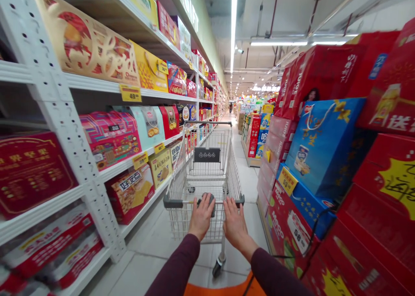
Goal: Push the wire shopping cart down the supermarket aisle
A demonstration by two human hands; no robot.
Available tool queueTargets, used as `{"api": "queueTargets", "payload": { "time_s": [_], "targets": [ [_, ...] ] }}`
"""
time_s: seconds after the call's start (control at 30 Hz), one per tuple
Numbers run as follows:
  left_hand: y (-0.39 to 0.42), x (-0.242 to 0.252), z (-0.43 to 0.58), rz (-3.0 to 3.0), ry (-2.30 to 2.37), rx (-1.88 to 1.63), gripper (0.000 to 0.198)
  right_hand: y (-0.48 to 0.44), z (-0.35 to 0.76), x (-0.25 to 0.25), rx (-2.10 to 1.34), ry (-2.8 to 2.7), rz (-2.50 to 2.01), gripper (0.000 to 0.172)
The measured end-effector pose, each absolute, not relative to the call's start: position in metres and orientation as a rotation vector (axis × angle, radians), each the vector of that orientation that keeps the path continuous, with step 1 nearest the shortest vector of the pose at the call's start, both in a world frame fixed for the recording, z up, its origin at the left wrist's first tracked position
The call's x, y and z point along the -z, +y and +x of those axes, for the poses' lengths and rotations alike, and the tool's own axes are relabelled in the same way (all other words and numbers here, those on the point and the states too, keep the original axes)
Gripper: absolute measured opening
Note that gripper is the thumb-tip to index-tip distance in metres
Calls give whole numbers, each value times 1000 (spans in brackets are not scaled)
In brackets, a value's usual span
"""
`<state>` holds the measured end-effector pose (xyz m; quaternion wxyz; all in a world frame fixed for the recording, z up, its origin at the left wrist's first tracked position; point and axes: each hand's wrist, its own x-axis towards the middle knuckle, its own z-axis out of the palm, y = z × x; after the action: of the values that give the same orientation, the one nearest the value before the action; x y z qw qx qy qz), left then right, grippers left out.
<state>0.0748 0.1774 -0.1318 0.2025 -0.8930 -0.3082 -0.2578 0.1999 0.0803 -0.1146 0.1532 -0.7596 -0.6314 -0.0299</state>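
Observation:
A wire shopping cart (207, 181) stands in the aisle ahead of me, its basket showing bare wire. My left hand (201, 217) rests on the cart's handle, beside a dark grey piece at the handle's middle, its fingers stretched forward over the bar. To the right, my right hand (236, 222) lies on the same handle with its fingers spread and extended. Neither hand wraps round the bar. The palms' undersides are hidden.
White shelves (112, 173) with boxed goods line the left side. Stacked red boxes (372, 218) and a blue gift bag (320, 144) stand close on the right. Farther along the tiled aisle is a display stack (254, 134), with a distant person (231, 107) beyond.

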Motion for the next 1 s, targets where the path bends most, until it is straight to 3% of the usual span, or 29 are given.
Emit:
{"api": "queueTargets", "payload": {
  "time_s": [0.4, 0.73, 1.0],
  "targets": [
    [222, 114, -22, -2320, -1158, 711, 52, 91, 183, 124, 29, -1862, -2099, 70],
    [210, 141, 25, -2447, -1053, 789, 51, 94, 185, 129, 83, -1850, -2100, 69],
    [225, 122, -12, -2398, -1091, 834, 52, 93, 185, 125, 39, -1852, -2111, 70]
  ]
}}
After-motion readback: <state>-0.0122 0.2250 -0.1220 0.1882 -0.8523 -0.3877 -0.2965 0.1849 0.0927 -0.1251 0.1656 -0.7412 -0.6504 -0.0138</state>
